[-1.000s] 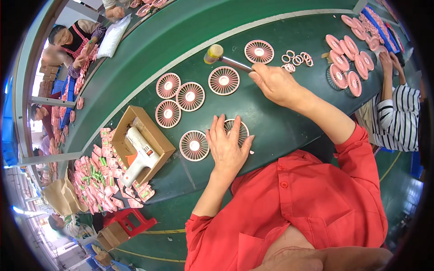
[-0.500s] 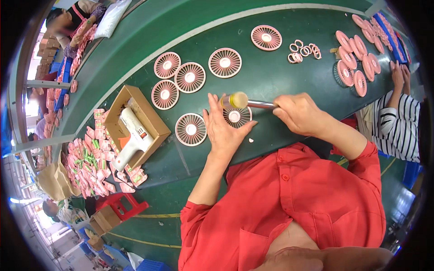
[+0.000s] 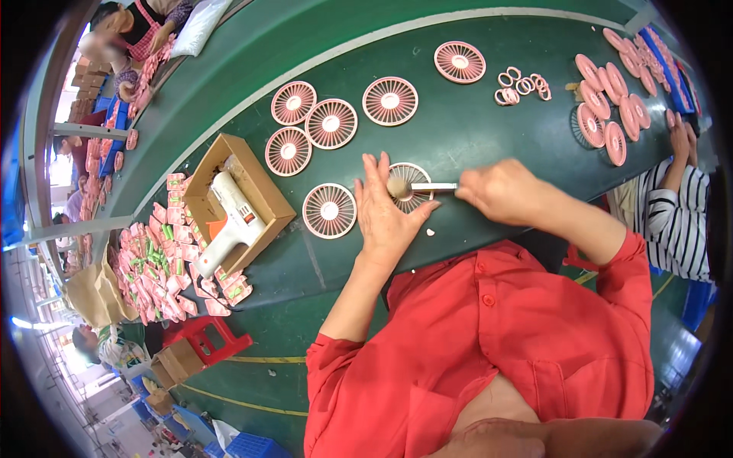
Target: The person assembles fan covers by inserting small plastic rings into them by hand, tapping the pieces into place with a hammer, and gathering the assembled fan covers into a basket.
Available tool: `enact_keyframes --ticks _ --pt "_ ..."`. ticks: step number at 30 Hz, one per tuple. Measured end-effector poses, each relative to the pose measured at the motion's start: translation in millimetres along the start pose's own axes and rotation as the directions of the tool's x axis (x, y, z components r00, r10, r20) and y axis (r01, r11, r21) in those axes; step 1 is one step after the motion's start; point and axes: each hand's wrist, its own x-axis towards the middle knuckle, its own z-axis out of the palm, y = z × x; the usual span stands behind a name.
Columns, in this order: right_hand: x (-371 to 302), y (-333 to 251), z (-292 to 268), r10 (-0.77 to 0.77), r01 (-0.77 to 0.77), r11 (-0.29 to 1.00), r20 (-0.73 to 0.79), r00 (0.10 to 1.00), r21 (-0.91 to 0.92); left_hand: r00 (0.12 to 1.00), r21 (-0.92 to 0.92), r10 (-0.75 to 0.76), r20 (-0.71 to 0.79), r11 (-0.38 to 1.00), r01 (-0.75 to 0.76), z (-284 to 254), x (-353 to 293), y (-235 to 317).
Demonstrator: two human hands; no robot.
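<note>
The left hand (image 3: 384, 217) is spread out, fingers long and thumb out to the side, over the left part of a pink wheel (image 3: 418, 173). The right hand (image 3: 498, 191) is wrapped tight around the handle of a hammer (image 3: 435, 187). The two hands are apart, and the hammer reaches across the gap. Its head is over the middle of the wheel; I can't tell if it touches.

The wheel lies flat on the green table (image 3: 458, 145), in front of the person in the red shirt. To me, this looks like the tapping step, where the wheel's middle gets knocked. The next move seems to need a steady left hand, with its fingers and thumb well away from the hammer head, and a straight little hit.

Left of the wheels is an open brown box (image 3: 258, 183). A white gun (image 3: 238, 221) lies in it, with its handle poking out over the near side. Pink bits (image 3: 156, 275), some with green on them, are heaped on the table beside the box. At the far right is a long blue bin (image 3: 672, 72) with small pink parts by it; I can't tell which are inside.
</note>
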Motion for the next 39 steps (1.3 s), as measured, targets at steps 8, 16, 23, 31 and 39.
enact_keyframes --ticks 8,16,23,31,39 --pt "117.3 -7.9 -16.5 0.028 -0.023 0.999 -0.159 0.987 0.032 0.929 0.373 0.119 -0.349 0.927 0.022 -48.9 -7.6 -34.8" --pt "123.4 -2.3 -0.9 -0.003 -0.002 0.998 -0.078 0.997 -0.063 0.969 0.381 0.029 -0.244 0.922 0.068 -52.7 -19.1 -48.6" --pt "121.1 -5.5 -14.2 -0.004 0.006 1.0 -0.155 0.988 0.018 0.961 0.314 0.021 -0.276 0.947 0.069 -52.8 -23.9 -44.7" --pt "117.3 -9.2 -3.2 -0.008 -0.007 0.991 -0.115 0.993 -0.132 0.956 0.297 0.038 -0.289 0.953 0.052 -53.2 -25.7 -47.1" --pt "117.3 -2.8 0.0 -0.033 0.03 0.998 -0.038 0.999 -0.063 0.962 0.247 0.026 -0.272 0.968 0.044 -55.2 -30.1 -50.6"
